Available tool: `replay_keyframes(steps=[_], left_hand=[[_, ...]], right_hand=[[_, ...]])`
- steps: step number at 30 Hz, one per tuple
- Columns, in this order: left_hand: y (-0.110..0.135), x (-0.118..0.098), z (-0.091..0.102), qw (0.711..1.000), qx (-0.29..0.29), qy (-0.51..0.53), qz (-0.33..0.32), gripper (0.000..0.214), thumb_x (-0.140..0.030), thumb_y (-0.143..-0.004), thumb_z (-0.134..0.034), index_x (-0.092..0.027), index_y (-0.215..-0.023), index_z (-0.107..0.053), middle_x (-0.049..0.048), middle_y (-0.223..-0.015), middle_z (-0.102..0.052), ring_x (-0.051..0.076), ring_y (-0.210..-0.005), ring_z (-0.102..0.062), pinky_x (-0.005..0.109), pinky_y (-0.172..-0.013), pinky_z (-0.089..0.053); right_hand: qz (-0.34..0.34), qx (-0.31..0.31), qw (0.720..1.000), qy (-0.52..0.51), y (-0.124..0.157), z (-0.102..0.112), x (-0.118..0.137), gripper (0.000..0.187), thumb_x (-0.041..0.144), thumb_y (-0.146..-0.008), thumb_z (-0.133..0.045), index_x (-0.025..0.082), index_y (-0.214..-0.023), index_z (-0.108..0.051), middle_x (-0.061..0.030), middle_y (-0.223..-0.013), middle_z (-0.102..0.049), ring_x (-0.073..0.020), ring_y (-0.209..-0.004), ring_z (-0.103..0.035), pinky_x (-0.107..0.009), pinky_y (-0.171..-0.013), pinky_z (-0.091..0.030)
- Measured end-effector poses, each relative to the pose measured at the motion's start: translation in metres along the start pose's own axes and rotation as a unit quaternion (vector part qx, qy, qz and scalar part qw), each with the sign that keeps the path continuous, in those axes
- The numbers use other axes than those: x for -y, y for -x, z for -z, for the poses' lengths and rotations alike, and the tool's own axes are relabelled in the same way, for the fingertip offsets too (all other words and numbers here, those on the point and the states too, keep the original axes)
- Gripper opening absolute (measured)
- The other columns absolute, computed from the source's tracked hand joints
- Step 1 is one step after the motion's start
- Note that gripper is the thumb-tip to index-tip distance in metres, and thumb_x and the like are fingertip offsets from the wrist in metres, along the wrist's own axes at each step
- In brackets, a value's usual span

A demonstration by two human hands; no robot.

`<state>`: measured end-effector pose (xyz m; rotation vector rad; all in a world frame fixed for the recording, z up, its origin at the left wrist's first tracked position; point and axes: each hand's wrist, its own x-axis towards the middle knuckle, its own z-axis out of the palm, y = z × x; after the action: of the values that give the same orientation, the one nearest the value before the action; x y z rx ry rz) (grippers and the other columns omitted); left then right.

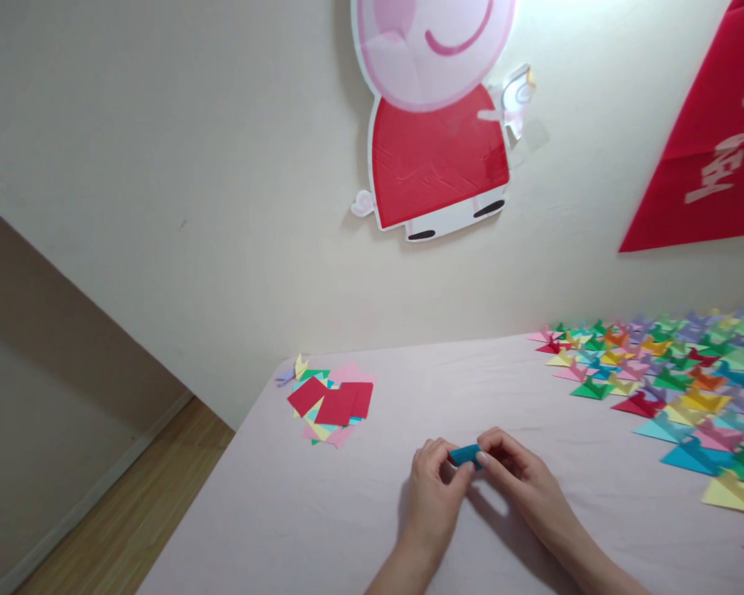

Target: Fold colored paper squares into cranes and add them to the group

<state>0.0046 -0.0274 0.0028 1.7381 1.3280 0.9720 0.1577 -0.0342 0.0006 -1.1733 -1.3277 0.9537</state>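
Observation:
A small folded piece of teal paper [465, 454] is pinched between both my hands just above the pale pink tabletop [322, 504]. My left hand [432, 494] grips its left end with curled fingers. My right hand [521, 478] holds its right end, fingertips pressed on the fold. Most of the paper is hidden by my fingers.
A loose stack of coloured paper squares [333, 403], red on top, lies at the table's far left. Several folded paper shapes in many colours [675, 380] cover the right side. The table's left edge drops to a wooden floor [130, 512]. A cartoon pig cutout [437, 124] and a red banner [713, 140] hang on the wall.

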Motion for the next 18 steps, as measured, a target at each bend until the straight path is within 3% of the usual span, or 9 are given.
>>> replay_keyframes(steps=[9, 13, 16, 18], left_hand=[[0.005, -0.004, 0.001, 0.997, 0.024, -0.073, -0.018, 0.022, -0.026, -0.086, -0.062, -0.021, -0.066, -0.054, -0.0005, -0.072, -0.058, 0.021, -0.080, -0.053, 0.031, -0.073, -0.035], [0.017, -0.009, 0.010, 0.984, 0.017, -0.169, -0.059, 0.020, -0.020, -0.084, -0.063, -0.022, -0.067, -0.052, -0.0007, -0.070, -0.060, 0.021, -0.076, -0.053, 0.033, -0.071, -0.033], [0.030, -0.015, 0.020, 0.965, -0.003, -0.242, -0.105, 0.011, -0.012, -0.081, -0.060, -0.022, -0.079, -0.056, 0.0026, -0.084, -0.063, 0.023, -0.083, -0.054, 0.036, -0.075, -0.035], [0.035, -0.016, 0.026, 0.950, 0.033, -0.269, -0.159, 0.021, -0.007, -0.078, -0.058, -0.021, -0.094, -0.058, 0.0053, -0.101, -0.064, 0.025, -0.094, -0.054, 0.038, -0.083, -0.038]], right_hand=[[-0.033, -0.023, 0.999, 0.034, 0.002, 0.000, -0.010, 0.038, 0.057, -0.081, -0.060, 0.020, -0.073, -0.062, 0.0003, -0.066, -0.060, -0.0169, -0.063, -0.055, -0.029, -0.059, -0.047], [-0.003, -0.003, 0.991, 0.133, 0.003, -0.002, -0.009, 0.032, 0.049, -0.086, -0.056, 0.022, -0.072, -0.064, -0.0015, -0.068, -0.060, -0.0193, -0.067, -0.055, -0.033, -0.064, -0.046], [0.050, 0.011, 0.974, 0.223, 0.003, -0.005, -0.009, 0.025, 0.039, -0.087, -0.058, 0.024, -0.068, -0.063, -0.0027, -0.070, -0.060, -0.0225, -0.074, -0.053, -0.037, -0.070, -0.044], [0.075, 0.020, 0.960, 0.271, 0.004, -0.007, -0.011, 0.020, 0.033, -0.086, -0.060, 0.024, -0.068, -0.062, -0.0034, -0.075, -0.062, -0.0239, -0.079, -0.052, -0.039, -0.074, -0.043]])
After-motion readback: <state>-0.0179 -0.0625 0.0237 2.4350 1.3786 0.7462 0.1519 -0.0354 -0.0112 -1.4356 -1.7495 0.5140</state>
